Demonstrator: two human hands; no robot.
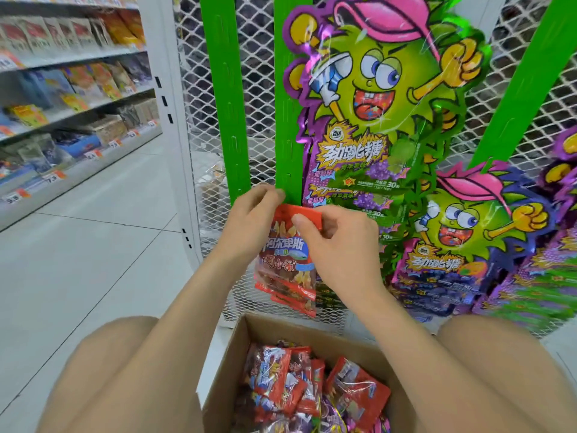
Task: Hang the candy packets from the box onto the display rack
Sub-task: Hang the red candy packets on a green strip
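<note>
Red candy packet (pixel 284 267) hangs below your grip. Your left hand (pixel 249 221) pinches its top edge at the foot of the green strip (pixel 288 120). Your right hand (pixel 342 248) pinches the red header beside it, above the cardboard box (pixel 232 354).

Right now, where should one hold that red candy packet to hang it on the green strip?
Probably by the flat top edge of the red candy packet, pinched from either side, as the left hand and right hand do. It hangs upright, its top by the green strip.
</note>
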